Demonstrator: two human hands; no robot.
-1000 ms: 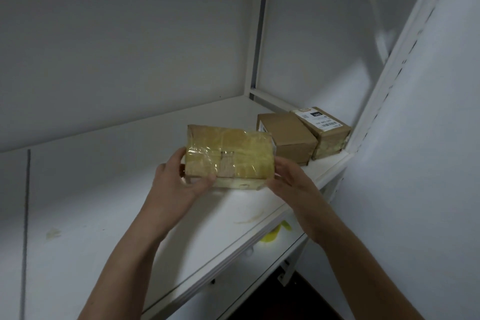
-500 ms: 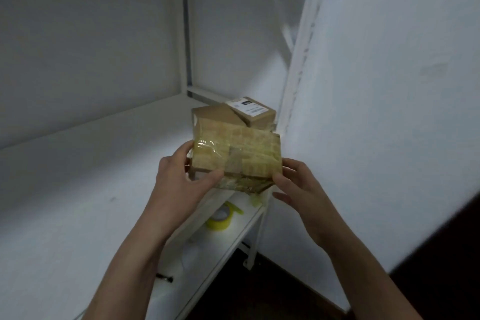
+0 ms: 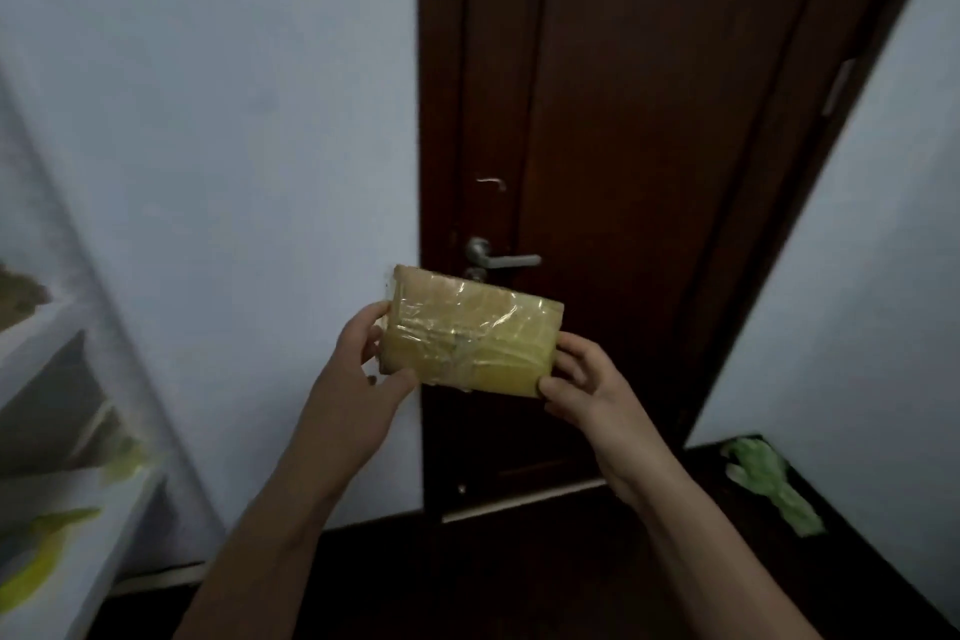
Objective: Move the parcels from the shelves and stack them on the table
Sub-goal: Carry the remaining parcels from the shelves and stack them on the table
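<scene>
Held up in mid-air by its two short ends, tape-wrapped parcel (image 3: 470, 335); left hand (image 3: 363, 369) clamped on the left end, right hand (image 3: 582, 387) clamped on the right; behind, dark wooden door (image 3: 623, 120) with metal handle (image 3: 498, 257); far left, blurred white shelves (image 3: 62, 431).

Single head-worn view, looking forward and slightly down, close on both hands, facing a dark door (image 3: 623, 120).

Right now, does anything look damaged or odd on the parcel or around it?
The parcel, held between both hands, is wrapped in wrinkled yellowish tape but looks whole. A green crumpled thing lies on the dark floor by the door.
</scene>
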